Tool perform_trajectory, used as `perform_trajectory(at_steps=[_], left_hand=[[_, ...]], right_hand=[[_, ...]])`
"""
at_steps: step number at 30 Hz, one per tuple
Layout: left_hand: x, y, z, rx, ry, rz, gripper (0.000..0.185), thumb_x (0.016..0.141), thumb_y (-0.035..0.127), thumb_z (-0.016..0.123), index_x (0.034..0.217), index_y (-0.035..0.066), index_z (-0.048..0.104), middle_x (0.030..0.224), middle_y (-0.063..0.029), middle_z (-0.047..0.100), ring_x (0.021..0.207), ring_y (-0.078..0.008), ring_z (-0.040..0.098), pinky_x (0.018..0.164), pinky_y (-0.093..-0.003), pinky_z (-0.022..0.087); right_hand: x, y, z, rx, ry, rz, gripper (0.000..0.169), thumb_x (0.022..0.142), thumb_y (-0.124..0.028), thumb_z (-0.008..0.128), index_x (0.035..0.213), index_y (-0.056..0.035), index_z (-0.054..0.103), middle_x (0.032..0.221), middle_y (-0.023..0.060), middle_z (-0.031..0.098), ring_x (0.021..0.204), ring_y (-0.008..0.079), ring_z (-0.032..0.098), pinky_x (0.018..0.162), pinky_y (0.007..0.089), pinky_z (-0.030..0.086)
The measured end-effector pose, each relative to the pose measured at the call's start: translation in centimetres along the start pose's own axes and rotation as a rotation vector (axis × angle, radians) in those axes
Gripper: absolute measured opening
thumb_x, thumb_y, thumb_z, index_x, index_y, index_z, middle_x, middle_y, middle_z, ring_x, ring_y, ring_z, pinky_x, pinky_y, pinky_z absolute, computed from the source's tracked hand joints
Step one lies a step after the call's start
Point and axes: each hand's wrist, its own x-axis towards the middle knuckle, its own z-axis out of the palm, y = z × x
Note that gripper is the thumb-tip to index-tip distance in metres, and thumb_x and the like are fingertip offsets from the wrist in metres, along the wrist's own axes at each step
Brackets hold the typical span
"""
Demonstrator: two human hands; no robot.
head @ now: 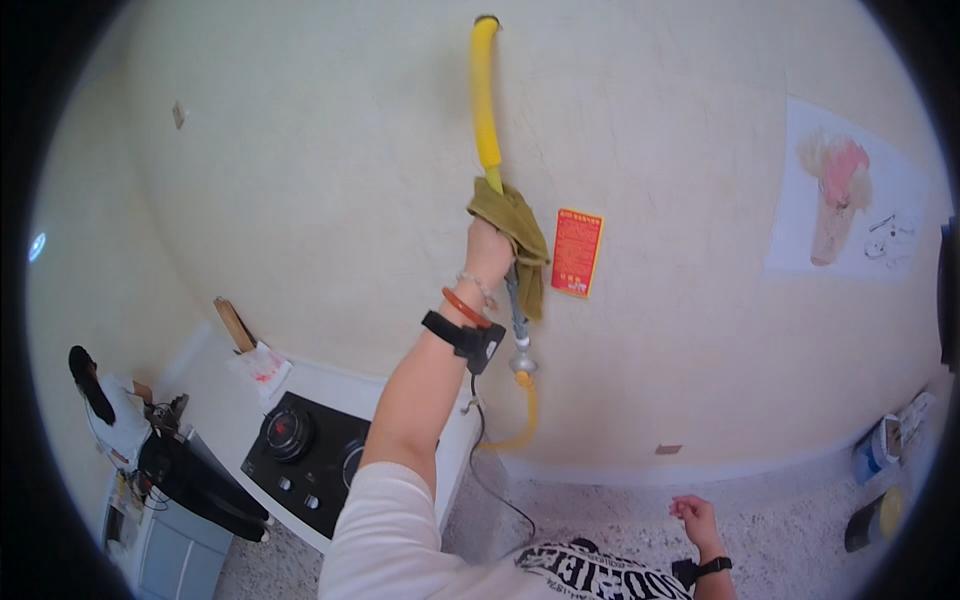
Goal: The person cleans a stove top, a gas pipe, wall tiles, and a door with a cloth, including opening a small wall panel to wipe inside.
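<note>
My left hand [491, 251] is raised to the wall, gripping an olive-green cloth [521, 225] that is wrapped over a pipe. Above the cloth a yellow corrugated sleeve [485, 94] runs up the wall. Below it the grey metal pipe [517, 300] leads down to a round gas regulator [523, 364], from which a yellow-orange hose [531, 420] curves towards the counter. A red and yellow printed card [577, 253] is on the wall to the right of the cloth. Low at the right, my right hand [694, 514] hangs with fingers partly curled, touching nothing visible.
A black gas hob [307, 457] is set in a white counter [337, 382] at lower left, with a wooden board [235, 326] behind. Another person [127, 420] stands at the far left. Containers [876, 517] stand on the floor at right. A black cable [487, 480] hangs from my left wrist.
</note>
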Motion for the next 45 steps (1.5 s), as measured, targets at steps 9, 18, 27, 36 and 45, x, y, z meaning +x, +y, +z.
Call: perform_trajectory(at_steps=[9, 18, 27, 36, 45], left_hand=[[0.8, -3.0, -2.2, -0.416, 0.052, -0.102, 0.023, 0.093, 0.013, 0.051, 0.11, -0.001, 0.055, 0.107, -0.0062, 0.059, 0.096, -0.0143, 0.054, 0.083, -0.0295, 0.047], [-5.9, 3.3, -8.6, 0.693, 0.052, 0.633, 0.028, 0.091, 0.006, 0.048, 0.118, 0.002, 0.054, 0.112, -0.0088, 0.058, 0.101, -0.0206, 0.056, 0.086, -0.0313, 0.047], [-20.6, 8.0, 4.7, 0.212, -1.294, -0.073, 0.053, 0.078, 0.051, 0.065, 0.071, -0.001, 0.058, 0.064, -0.016, 0.059, 0.062, -0.0286, 0.06, 0.058, -0.0372, 0.048], [-28.5, -2.3, -2.0, -0.471, -0.876, -0.988, 0.029, 0.096, 0.03, 0.049, 0.096, 0.004, 0.06, 0.073, -0.0042, 0.06, 0.064, -0.0119, 0.057, 0.056, -0.0256, 0.047], [-31.9, -3.2, -5.8, -0.556, -0.497, -1.097, 0.033, 0.097, 0.02, 0.046, 0.127, 0.005, 0.051, 0.076, -0.0012, 0.057, 0.07, -0.0098, 0.056, 0.061, -0.0253, 0.048]], right_hand=[[2.9, -5.7, 1.4, 0.076, -0.034, -0.08, 0.021, 0.093, -0.009, 0.05, 0.107, 0.0008, 0.062, 0.094, 0.0073, 0.067, 0.082, 0.0141, 0.064, 0.074, 0.0281, 0.05], [3.0, -15.5, 0.3, 0.53, -0.088, -0.084, 0.027, 0.095, -0.018, 0.049, 0.112, 0.0006, 0.059, 0.102, 0.0126, 0.065, 0.088, 0.0219, 0.065, 0.081, 0.033, 0.051], [5.5, -18.5, 13.1, 0.965, -0.65, 0.546, 0.056, 0.079, -0.013, 0.07, 0.13, -0.0112, 0.047, 0.131, 0.0055, 0.048, 0.113, 0.0213, 0.051, 0.094, 0.036, 0.044], [5.9, -27.3, 12.1, -0.87, -0.575, -0.323, 0.057, 0.056, -0.015, 0.076, 0.11, -0.0086, 0.06, 0.111, 0.0161, 0.058, 0.104, 0.0334, 0.055, 0.086, 0.035, 0.046], [15.5, -38.3, 17.2, -0.839, 0.225, -1.39, 0.036, 0.07, -0.019, 0.064, 0.103, -0.0069, 0.056, 0.101, 0.0156, 0.06, 0.093, 0.0379, 0.057, 0.072, 0.0439, 0.05]])
